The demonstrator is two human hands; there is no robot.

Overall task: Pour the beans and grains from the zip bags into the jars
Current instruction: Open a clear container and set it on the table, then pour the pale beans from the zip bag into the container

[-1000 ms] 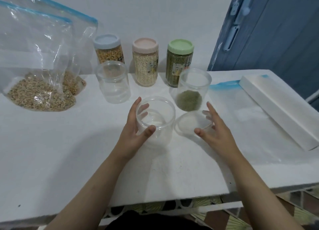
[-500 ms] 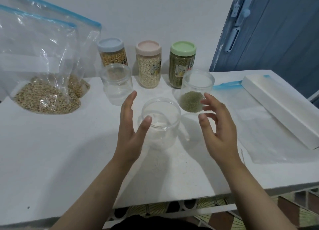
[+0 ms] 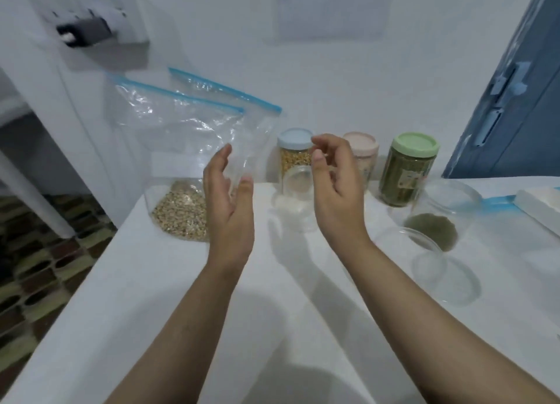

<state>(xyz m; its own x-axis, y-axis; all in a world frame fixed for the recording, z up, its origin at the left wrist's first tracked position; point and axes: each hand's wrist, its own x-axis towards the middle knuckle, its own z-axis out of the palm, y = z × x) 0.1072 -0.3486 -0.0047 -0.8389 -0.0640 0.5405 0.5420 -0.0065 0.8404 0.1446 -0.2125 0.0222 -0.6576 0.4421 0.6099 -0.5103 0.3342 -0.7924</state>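
Two clear zip bags with blue seals lean against the wall at the table's left. The front bag (image 3: 181,149) holds pale beige grains at its bottom; the rear bag (image 3: 251,118) stands behind it. My left hand (image 3: 228,203) hovers open in front of the front bag, holding nothing. My right hand (image 3: 336,185) is raised with loosely curled fingers, empty, in front of a clear lidded jar (image 3: 295,200). An open clear jar (image 3: 424,270) stands at the right, beside another open jar (image 3: 442,218) with green grains in it.
Three filled jars line the wall: a blue-lidded jar (image 3: 295,150), a pink-lidded jar (image 3: 365,155) and a green-lidded jar (image 3: 407,170). A flat zip bag (image 3: 497,205) and a white block (image 3: 539,209) lie at the far right. The white table (image 3: 151,282) ends at the left over patterned floor.
Both hands left the open jar and lifted toward the left, up to the zip bags. The view swung left with them.
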